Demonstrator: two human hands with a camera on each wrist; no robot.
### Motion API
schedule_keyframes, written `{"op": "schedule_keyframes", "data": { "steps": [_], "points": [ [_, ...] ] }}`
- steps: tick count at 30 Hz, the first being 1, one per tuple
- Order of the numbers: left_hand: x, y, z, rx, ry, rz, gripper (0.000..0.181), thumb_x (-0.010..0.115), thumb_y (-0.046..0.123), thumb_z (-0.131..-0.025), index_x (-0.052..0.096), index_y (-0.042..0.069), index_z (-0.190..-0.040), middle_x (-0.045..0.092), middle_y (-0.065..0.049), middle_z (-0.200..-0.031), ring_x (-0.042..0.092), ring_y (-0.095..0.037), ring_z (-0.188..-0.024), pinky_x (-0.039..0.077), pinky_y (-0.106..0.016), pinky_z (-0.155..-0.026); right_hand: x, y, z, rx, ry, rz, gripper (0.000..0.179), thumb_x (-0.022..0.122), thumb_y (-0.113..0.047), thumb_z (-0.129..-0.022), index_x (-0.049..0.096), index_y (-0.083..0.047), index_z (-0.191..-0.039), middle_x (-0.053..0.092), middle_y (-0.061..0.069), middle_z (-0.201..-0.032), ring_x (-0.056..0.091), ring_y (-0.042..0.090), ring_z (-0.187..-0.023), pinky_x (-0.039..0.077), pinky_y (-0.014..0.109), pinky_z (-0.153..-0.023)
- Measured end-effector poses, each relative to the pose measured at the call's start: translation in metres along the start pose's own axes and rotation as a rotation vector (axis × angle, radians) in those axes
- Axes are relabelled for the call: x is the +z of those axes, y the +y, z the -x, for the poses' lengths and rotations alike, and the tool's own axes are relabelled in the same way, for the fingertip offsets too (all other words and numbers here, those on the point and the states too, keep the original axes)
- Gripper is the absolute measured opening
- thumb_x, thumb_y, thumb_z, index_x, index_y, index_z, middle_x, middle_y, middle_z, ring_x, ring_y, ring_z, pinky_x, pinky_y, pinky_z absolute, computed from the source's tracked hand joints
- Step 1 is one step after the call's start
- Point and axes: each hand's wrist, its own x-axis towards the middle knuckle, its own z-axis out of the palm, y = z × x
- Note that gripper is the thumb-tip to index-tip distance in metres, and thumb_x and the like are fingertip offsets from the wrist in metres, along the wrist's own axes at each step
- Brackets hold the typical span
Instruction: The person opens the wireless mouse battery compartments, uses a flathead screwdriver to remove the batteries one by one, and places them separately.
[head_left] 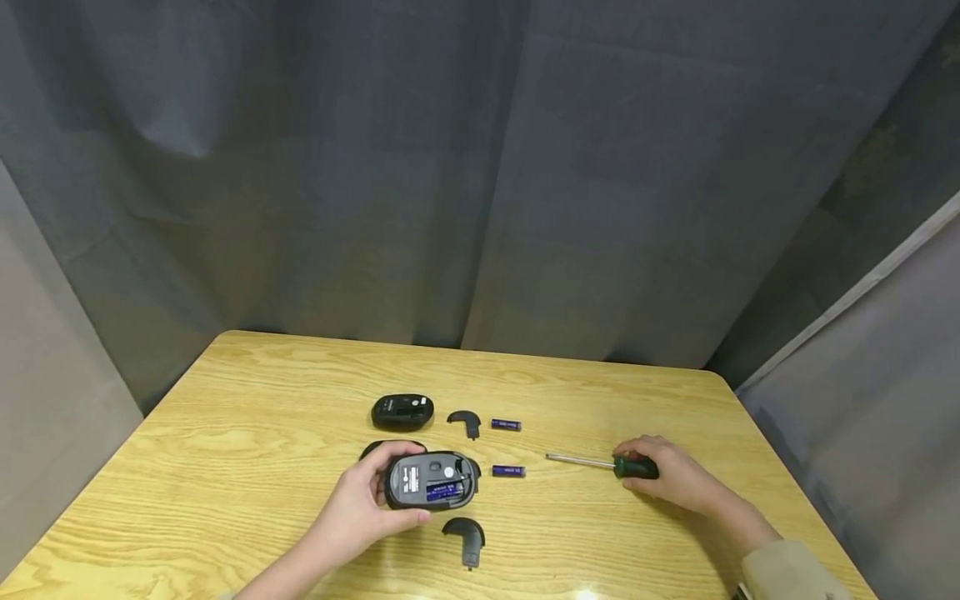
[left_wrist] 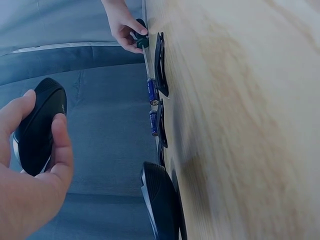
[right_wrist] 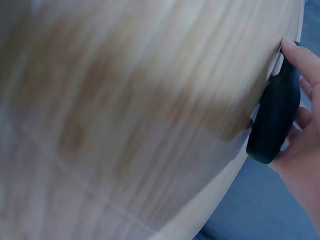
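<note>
My left hand [head_left: 352, 510] holds a black wireless mouse [head_left: 408, 492] by its sides, raised over the table with its underside facing up. Its battery compartment is uncovered, and a blue battery [head_left: 444, 492] lies in it. In the left wrist view, thumb and fingers wrap the mouse's dark body [left_wrist: 42, 125]. Over at the right, my right hand [head_left: 678, 477] grips the dark green handle of a screwdriver [head_left: 636, 467], its metal shaft pointing left, low at the tabletop. The right wrist view shows the thumb along the handle [right_wrist: 275, 117], the other fingers partly hidden behind it.
On the wooden table [head_left: 247, 433] a second mouse [head_left: 402, 412] lies underside up at the back; another [head_left: 369, 450] is mostly hidden behind my left hand. Two black battery covers lie apart, one far [head_left: 465, 419], one near [head_left: 467, 533]. Blue batteries [head_left: 506, 425] [head_left: 509, 472] lie mid-table.
</note>
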Motion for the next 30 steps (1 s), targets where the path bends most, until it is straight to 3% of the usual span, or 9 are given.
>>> {"op": "schedule_keyframes", "data": {
  "steps": [15,30],
  "points": [
    [0.002,0.001,-0.001,0.005,-0.020,-0.001,0.070,0.085,0.006,-0.063,0.051,0.009,-0.124,0.057,-0.017,-0.121,0.064,-0.021,-0.098,0.055,-0.025,-0.083,-0.002,-0.004,-0.005,-0.009,-0.066,-0.003,0.035,0.070,-0.024,-0.084,0.061,-0.017,-0.117,0.060,-0.005,-0.109,0.054,0.016,-0.095,0.051,0.030,-0.075],
    [0.001,-0.001,-0.002,-0.006,-0.001,0.013,0.072,0.086,0.007,-0.063,0.051,0.009,-0.126,0.057,-0.018,-0.120,0.064,-0.020,-0.097,0.055,-0.025,-0.083,-0.004,-0.012,-0.008,-0.056,-0.018,0.088,0.034,0.073,-0.019,-0.081,0.064,-0.015,-0.114,0.061,-0.006,-0.102,0.059,0.014,-0.091,0.053,0.031,-0.072]
  ]
}}
